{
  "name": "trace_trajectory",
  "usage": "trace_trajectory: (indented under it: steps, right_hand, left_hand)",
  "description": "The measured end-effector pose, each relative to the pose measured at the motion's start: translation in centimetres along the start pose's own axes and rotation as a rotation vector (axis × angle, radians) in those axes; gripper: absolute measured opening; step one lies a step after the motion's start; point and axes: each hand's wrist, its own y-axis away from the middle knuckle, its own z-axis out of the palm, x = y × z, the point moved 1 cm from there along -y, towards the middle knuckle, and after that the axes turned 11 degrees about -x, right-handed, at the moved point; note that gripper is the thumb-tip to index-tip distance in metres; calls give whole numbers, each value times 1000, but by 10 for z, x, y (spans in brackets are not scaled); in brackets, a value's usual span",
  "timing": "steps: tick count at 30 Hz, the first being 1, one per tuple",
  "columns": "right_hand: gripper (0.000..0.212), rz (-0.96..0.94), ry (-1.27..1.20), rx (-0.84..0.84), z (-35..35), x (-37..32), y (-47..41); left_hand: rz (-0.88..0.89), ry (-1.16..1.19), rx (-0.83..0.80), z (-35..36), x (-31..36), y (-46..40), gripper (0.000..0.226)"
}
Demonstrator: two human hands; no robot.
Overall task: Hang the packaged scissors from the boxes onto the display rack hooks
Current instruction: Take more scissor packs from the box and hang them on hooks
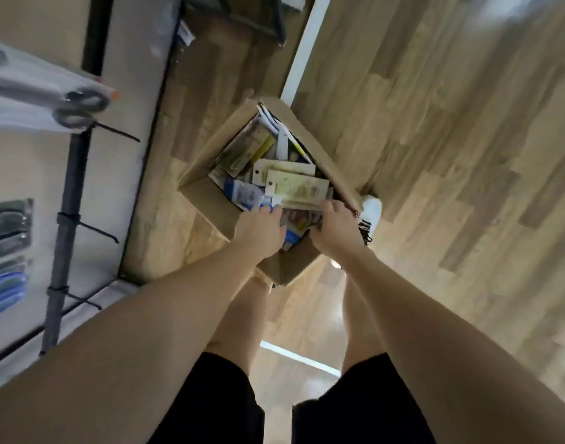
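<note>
Hands, left (262,230) and right (334,227), curl into the open brown cardboard box (210,200), should pinch one card-backed scissors pack (294,187) cleanly.

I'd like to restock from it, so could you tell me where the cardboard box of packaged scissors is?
In the head view it's centre frame: the cardboard box sits open on the wood floor, right of the display rack, with both hands reaching in.

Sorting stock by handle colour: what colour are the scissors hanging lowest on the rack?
Blue, seen in the head view.
</note>
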Motion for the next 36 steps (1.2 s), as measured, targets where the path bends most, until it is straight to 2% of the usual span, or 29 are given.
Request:
trace_trajectory:
  steps: [10,14,18,21,24,25,27,29,32,36]
  right_hand:
    - [65,42,42,-61,70,45,-146]
    - [81,56,124,13,84,61,-194]
    - [91,71,199,-31,98,61,-220]
    - [74,55,218,-65,118,48,-215]
    - [67,39,203,-235,131,42,-199]
    - [57,10,223,-274,130,41,-192]
    - [33,-48,227,-251,124,43,-185]
    - [25,-39,161,-150,115,48,-185]
    - [47,6,160,-35,100,61,-205]
    - [83,11,174,-21,92,72,-239]
  left_hand:
    - [14,-31,-29,76,-36,-147,50]
    - [39,-86,-1,92,-49,-176,52]
    - [58,-96,36,94,-59,-190,59]
    - [60,-94,40,93,-67,-192,61]
    - [54,-98,43,91,-71,-193,63]
    - [54,-101,43,89,-70,-194,63]
    - [59,-114,36,83,-66,-198,65]
    - [72,-116,23,78,-60,-204,69]
    - [101,-139,44,74,-50,-219,75]
    - [34,-131,35,76,-46,-241,80]
